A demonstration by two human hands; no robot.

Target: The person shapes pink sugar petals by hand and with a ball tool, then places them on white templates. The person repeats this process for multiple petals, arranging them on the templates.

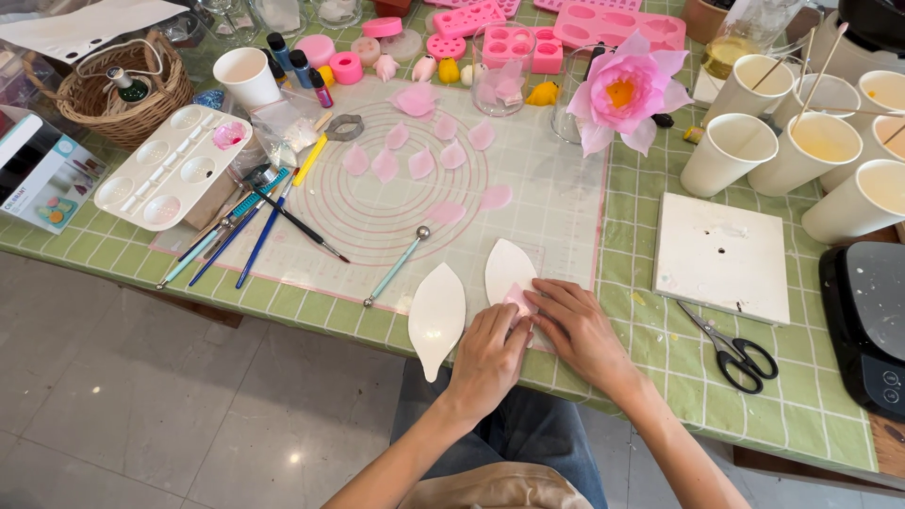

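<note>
Both hands are meeting at the near edge of the bench (660, 377), which is wearing a green checked cloth. The left hand (488, 360) and the right hand (577, 330) are pressing down with flattened fingers on a small pink petal (518, 299); neither hand is closing round it, the fingertips are only pinning it flat. The petal is lying on the lower end of a white leaf-shaped mould (509, 269), which is sitting at the near right corner of the translucent silicone mat (547, 207) with its ringed markings. A second white leaf-shaped mould (436, 319) is lying just beside the left hand, its tip hanging over the bench edge.

A ball-ended modelling tool (396, 267) is lying slantwise on the mat to the left of the moulds, near but not touching them. Further back, loose pink petals (415, 160) are scattered around the middle of the rings. To the right of the hands a bare strip of cloth is separating them from a white square tile (724, 254) and black-handled scissors (737, 353), both well apart from the wrists. Brushes (255, 231) and a white paint palette (170, 170) are crowding the left side. A finished pink flower (624, 92) and white paper cups (820, 146) are standing along the far right.
</note>
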